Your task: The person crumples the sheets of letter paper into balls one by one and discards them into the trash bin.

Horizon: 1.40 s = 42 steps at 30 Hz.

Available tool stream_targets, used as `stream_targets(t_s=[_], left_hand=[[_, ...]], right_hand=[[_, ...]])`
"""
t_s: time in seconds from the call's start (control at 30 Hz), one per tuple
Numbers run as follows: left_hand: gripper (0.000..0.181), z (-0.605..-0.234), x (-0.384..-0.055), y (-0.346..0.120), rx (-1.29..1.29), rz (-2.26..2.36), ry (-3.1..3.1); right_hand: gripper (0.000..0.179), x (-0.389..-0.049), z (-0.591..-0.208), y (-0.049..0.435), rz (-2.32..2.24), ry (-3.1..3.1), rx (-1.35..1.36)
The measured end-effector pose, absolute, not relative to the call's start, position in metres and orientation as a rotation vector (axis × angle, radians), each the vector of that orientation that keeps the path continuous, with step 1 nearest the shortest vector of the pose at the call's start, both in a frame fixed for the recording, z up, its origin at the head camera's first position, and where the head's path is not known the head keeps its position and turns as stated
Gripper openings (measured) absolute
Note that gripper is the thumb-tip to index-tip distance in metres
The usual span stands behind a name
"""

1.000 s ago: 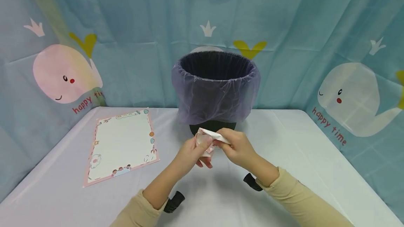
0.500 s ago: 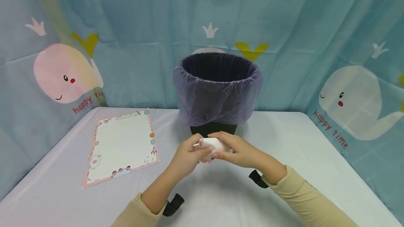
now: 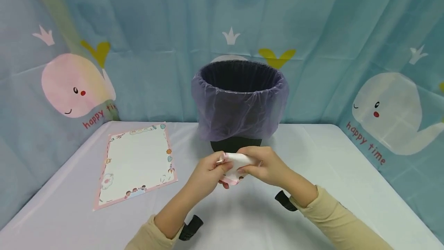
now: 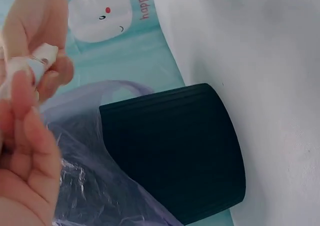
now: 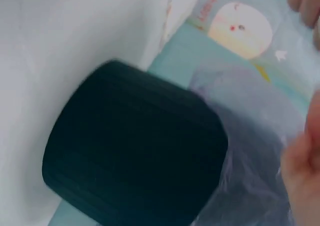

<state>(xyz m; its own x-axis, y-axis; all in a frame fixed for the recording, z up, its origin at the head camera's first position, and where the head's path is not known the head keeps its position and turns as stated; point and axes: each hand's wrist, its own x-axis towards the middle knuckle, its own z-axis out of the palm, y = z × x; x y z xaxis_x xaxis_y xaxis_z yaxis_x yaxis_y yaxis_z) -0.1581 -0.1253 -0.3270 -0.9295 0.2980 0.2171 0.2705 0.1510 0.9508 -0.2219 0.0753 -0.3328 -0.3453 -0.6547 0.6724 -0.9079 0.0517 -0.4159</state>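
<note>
Paper [image 3: 237,160] pinched by both hands [image 3: 205,173] [image 3: 268,167] runs its visible long axis sideways.

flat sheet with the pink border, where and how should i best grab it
Probably pinch the sheet at its near right corner, coming from the right, where the left hand is closest, once that hand lets go of the held paper. It lies flat on the table, so likely slide a fingertip under first.
</note>
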Motion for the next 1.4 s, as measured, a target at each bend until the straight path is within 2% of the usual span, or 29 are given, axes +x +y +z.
stream_targets(t_s=[0.17, 0.3, 0.4, 0.47, 0.63, 0.73, 0.83, 0.9, 1.1, 1.17, 1.27, 1.4], left_hand=[[0.008, -0.328, -0.159, -0.123, 0.681, 1.999, 2.41], [0.013, -0.326, -0.162, -0.121, 0.494, 1.994, 2.575], [0.024, -0.325, -0.162, -0.119, 0.342, 1.967, 2.603], [0.037, -0.325, -0.161, -0.116, 0.339, 1.935, 2.581], [0.059, -0.326, -0.162, -0.104, 0.423, 1.99, 2.464], [0.056, -0.33, -0.164, -0.103, 0.404, 2.066, 2.446], [0.03, -0.334, -0.164, -0.105, 0.432, 2.054, 2.484], [0.025, -0.337, -0.165, -0.106, 0.49, 2.01, 2.515], [0.063, -0.341, -0.17, -0.113, 0.622, 2.022, 2.374], [0.08, -0.339, -0.169, -0.116, 0.591, 2.065, 2.281], [0.101, -0.336, -0.167, -0.119, 0.522, 2.161, 2.077], [0.105, -0.336, -0.168, -0.121, 0.528, 2.258, 1.802]], right_hand=[[0.026, -0.217, -0.322, 0.086, 1.35, -2.264, 1.606], [0.023, -0.214, -0.314, 0.094, 1.305, -2.235, 1.37], [0.027, -0.215, -0.313, 0.096, 1.195, -2.111, 1.202], [0.031, -0.216, -0.316, 0.093, 1.119, -2.016, 1.178], [0.036, -0.213, -0.33, 0.08, 1.06, -1.912, 1.388], [0.037, -0.209, -0.337, 0.074, 1.088, -1.945, 1.495], [0.036, -0.207, -0.337, 0.073, 1.093, -1.995, 1.512], [0.038, -0.204, -0.334, 0.073, 1.075, -2.027, 1.521], [0.084, -0.195, -0.316, 0.073, 1.188, -2.229, 1.577], [0.092, -0.193, -0.312, 0.07, 1.266, -2.273, 1.652], [0.085, -0.191, -0.313, 0.065, 1.25, -2.23, 1.718], [0.061, -0.188, -0.315, 0.057, 1.194, -2.08, 1.595]])
